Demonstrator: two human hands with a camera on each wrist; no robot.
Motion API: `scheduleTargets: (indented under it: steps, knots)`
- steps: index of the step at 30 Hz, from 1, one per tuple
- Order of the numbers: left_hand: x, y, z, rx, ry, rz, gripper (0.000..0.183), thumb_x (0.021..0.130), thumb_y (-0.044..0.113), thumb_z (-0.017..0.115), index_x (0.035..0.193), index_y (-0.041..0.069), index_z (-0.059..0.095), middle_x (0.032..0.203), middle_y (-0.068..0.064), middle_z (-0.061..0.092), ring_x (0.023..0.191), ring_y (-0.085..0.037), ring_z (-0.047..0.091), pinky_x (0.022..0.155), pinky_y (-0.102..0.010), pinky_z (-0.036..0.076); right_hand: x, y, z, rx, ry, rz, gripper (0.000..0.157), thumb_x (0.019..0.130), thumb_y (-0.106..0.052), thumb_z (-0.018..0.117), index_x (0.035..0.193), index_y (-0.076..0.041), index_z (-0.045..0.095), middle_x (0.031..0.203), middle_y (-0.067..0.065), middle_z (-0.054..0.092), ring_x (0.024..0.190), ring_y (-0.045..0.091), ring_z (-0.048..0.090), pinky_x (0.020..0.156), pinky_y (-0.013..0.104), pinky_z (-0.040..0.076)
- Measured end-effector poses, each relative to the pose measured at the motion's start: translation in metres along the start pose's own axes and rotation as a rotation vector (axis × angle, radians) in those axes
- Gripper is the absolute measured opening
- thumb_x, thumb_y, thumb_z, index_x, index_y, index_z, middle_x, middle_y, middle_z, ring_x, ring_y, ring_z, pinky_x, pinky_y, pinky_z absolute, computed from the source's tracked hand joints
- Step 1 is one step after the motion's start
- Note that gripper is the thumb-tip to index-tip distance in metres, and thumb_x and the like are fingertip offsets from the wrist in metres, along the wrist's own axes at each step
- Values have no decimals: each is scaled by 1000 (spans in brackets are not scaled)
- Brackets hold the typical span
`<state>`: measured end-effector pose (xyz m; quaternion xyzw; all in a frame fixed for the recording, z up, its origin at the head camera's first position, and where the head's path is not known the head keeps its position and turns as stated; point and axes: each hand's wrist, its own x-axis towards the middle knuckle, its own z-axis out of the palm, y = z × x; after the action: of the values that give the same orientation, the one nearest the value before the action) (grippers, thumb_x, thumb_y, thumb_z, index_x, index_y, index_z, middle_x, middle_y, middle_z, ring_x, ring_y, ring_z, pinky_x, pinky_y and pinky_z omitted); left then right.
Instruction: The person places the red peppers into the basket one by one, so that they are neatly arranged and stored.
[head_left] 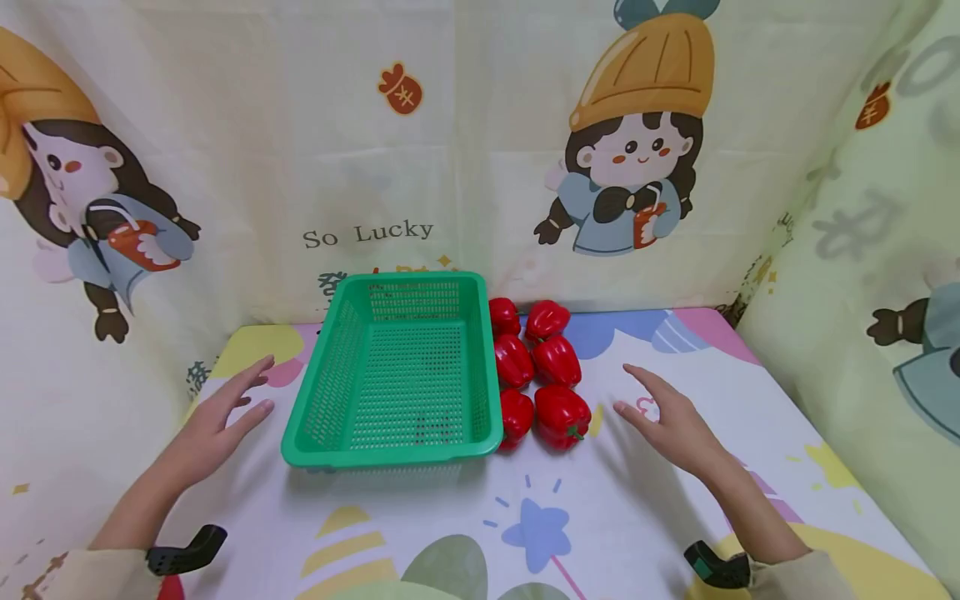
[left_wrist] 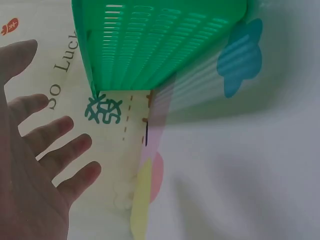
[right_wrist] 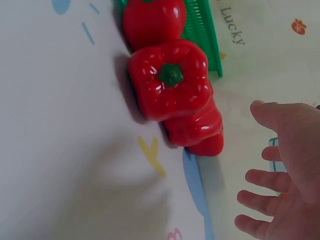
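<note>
A green plastic basket (head_left: pixel 408 458) with perforated sides stands on the table, its inside bare. Along its right side lie several red bell peppers (head_left: pixel 562 417) in two rows, the nearest showing a green stem. Left of the basket, my left hand (head_left: pixel 217 425) hovers with fingers spread, touching nothing; the left wrist view has the basket's side wall (left_wrist: pixel 165 40) beyond those fingers. My right hand (head_left: pixel 675 425) is held to the right of the peppers, apart from them, fingers extended. In the right wrist view the front bell pepper (right_wrist: pixel 170 77) is left of that hand.
A patterned cloth (head_left: pixel 540 533) covers the tabletop. Behind it hangs a printed curtain (head_left: pixel 487 167), close to the basket's far rim, and more printed cloth (head_left: pixel 862 333) rises along the right side. A dark camera band (head_left: pixel 187 552) sits on my left wrist.
</note>
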<state>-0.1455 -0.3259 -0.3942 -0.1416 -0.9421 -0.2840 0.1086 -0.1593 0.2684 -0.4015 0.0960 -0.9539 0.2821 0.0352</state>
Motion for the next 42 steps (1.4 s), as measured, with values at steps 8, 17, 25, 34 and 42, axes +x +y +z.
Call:
scheduleTargets:
  steps: [8,17,25,34,42]
  knots:
    - [0,0,1,-122,28,11,66,95,21,58,153,27,27,148,-16,43,117,24,36,86,2,34,3,-1,9,128,21,-38,64,91,-37,65,146,-13,41,144,15,49,126,38,51,95,57,49]
    - [-1,-6,10,-271,26,52,60,96,8,55,151,15,32,139,30,41,117,14,48,86,-2,43,3,-4,17,195,27,-53,60,90,-31,67,142,-11,45,139,16,54,122,37,56,95,54,50]
    - [3,-7,16,-364,6,90,57,96,1,51,150,10,33,137,27,45,118,8,52,86,-4,44,4,-7,24,216,30,-63,58,90,-28,68,140,-10,47,136,17,56,119,36,59,93,51,52]
    - [5,-5,19,-337,-5,68,59,96,3,53,150,16,34,138,28,44,117,13,50,87,-4,44,1,-11,29,247,24,-64,58,89,-31,69,139,-11,48,135,18,57,118,36,59,93,53,51]
    - [6,-4,20,-344,-46,68,58,98,7,51,152,17,32,145,13,46,117,9,52,88,-7,45,4,-13,37,278,19,-55,58,87,-32,70,138,-12,49,135,17,57,118,36,58,93,53,52]
